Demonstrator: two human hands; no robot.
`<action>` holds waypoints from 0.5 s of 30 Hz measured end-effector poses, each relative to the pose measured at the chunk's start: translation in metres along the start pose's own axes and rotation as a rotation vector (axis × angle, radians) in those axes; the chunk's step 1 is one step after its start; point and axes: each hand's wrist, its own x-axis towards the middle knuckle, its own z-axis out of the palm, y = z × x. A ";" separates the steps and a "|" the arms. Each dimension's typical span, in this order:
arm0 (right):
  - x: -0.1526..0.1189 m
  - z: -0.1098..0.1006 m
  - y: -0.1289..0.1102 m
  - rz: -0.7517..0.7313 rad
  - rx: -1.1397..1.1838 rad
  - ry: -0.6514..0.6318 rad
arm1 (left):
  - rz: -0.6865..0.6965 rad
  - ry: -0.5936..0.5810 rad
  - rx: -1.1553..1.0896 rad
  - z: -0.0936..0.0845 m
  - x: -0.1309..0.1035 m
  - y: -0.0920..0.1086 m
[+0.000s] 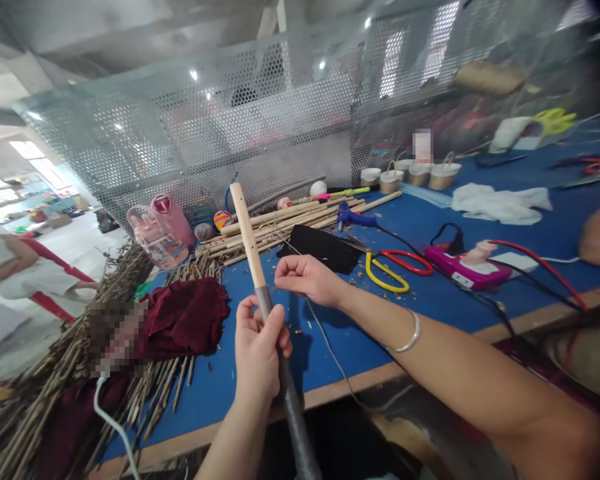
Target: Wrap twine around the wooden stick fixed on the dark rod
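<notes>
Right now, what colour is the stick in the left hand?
The stick is pale tan at its upper end, dark grey below; head view.

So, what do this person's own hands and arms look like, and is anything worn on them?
The left hand and right hand are both bare and ungloved, with no sleeves in view. A slim, rounded, silver-coloured bangle circles the right forearm; no bracelet shows on the left.

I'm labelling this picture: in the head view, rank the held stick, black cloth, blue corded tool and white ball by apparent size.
Held stick (nearest the camera)
Black cloth
Blue corded tool
White ball
</notes>
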 end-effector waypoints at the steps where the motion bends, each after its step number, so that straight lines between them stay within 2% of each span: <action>1: 0.000 0.000 -0.001 -0.003 0.002 -0.007 | 0.028 0.020 0.040 -0.001 0.000 -0.001; 3: -0.001 0.000 -0.001 -0.014 0.005 -0.016 | 0.045 0.056 0.114 -0.003 -0.001 0.000; 6: 0.000 -0.001 -0.001 -0.026 0.019 -0.026 | -0.022 0.054 0.162 -0.006 -0.004 0.004; 10: -0.001 -0.001 0.000 -0.024 0.059 -0.050 | -0.142 -0.035 0.113 -0.008 -0.007 0.007; 15: -0.001 0.000 0.002 -0.031 0.053 -0.066 | -0.147 -0.042 -0.029 -0.006 -0.007 0.002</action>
